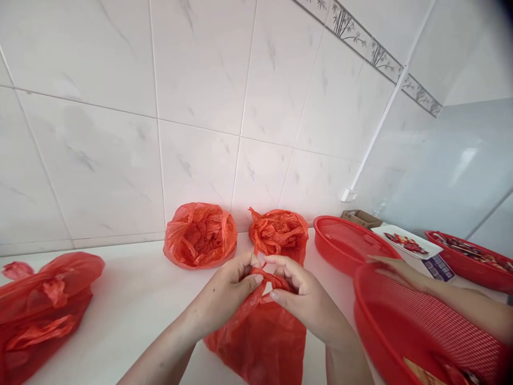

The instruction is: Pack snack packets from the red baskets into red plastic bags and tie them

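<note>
A red plastic bag (266, 339) hangs flat and creased in front of me, its handles twisted together at the top. My left hand (232, 286) pinches one side of the twisted part between thumb and fingers. On the other side, my right hand (300, 294) has its fingers curled round the plastic, thumb and forefinger near the knot-like twist. The hands almost meet, a small gap between them. Just beyond stand a round red bag (200, 235) with its mouth spread and another red bag (279, 232), both stuffed with crumpled red plastic.
More red bags (48, 310) lie on the white table (132, 289) at left. At right are red mesh baskets (348, 240), a nearer one (425, 321) with another person's arm (449, 299) across it. Behind lie a white tray (425, 246) and a cardboard box (360, 219).
</note>
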`<state>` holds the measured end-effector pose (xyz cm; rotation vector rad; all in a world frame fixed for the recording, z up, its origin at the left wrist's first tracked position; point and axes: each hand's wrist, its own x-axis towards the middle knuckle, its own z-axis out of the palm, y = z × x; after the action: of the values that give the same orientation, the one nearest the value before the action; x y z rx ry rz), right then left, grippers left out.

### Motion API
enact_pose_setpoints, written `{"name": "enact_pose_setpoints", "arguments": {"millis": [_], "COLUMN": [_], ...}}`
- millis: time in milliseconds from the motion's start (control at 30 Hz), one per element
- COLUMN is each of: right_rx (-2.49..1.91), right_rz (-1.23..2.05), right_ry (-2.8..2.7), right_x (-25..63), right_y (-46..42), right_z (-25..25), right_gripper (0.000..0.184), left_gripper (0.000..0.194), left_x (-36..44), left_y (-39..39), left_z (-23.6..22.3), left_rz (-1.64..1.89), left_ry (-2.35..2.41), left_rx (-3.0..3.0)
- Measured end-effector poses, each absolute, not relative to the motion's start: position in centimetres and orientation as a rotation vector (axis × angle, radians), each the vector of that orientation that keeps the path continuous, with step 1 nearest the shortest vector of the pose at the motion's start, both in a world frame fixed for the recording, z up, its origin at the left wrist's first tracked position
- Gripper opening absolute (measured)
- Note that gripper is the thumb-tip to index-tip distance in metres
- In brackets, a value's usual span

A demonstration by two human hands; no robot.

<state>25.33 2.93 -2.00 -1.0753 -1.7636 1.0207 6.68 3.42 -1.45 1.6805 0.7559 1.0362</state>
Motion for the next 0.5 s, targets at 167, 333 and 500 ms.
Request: {"name": "enact_pose_setpoints", "arguments": {"millis": [167,333,500], "right_rx": [-1.315,-1.229,-1.064], "right_rz": [0.696,0.759,1.034], "right_ry": [-1.802,-1.782,-1.642], "right_x": [24.4,24.2,25.0], "right_y": [4.5,4.5,3.8], "right_z": [-3.0,-2.9,-2.6], "right_gripper": [0.026,0.029,0.029], "left_gripper": [0.009,0.012,0.014], "left_x": [7.0,6.9,6.6], "left_y": [3.1,3.3,3.5], "left_z": [-1.6,-1.6,-1.5], "left_rz": [1.048,1.043,1.038], "left_ry": [0.976,1.182,1.193], "left_rx": [1.816,2.051,2.148]}}
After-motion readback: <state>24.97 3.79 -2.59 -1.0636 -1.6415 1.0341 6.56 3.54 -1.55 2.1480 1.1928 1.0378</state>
